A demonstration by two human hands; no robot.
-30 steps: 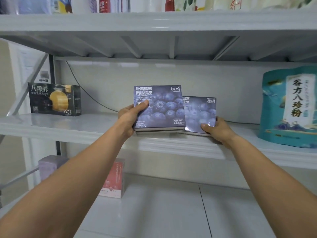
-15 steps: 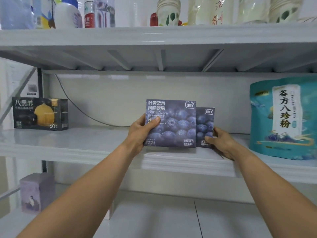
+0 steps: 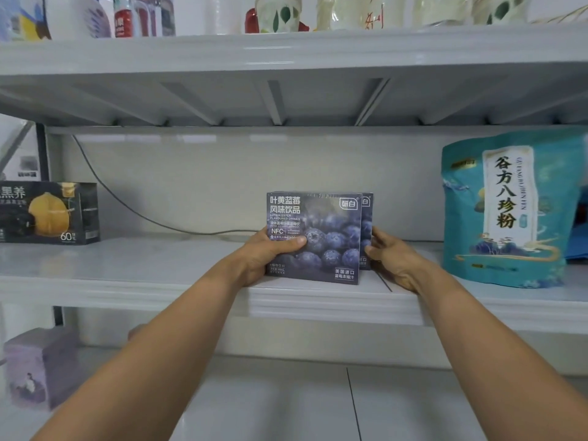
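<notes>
- The person's left grip (image 3: pixel 267 253) holds the front blueberry drink box (image 3: pixel 331 240) by its left side: the thumb lies across the printed face and the fingers curl round behind.
- This box stands upright on the middle shelf (image 3: pixel 159 262), near the front edge, with its face toward the camera.
- A rear blueberry drink box (image 3: pixel 367 222) of the same print stands right behind it. Only a narrow strip shows past the right edge, so the 2 boxes overlap almost fully.
- The right grip (image 3: pixel 394 259) pinches the right edge of the rear box, thumb in front and fingertips behind.
- On the same shelf, a teal pouch (image 3: pixel 506 214) stands well apart on the right and a black carton (image 3: pixel 47 214) on the left.
- A grey cable (image 3: pixel 127 206) hangs along the back wall down to the shelf.
- A purple box (image 3: pixel 38 367) stands on the lower shelf at left.
- Bottles and bags line the upper shelf (image 3: pixel 286 50).
</notes>
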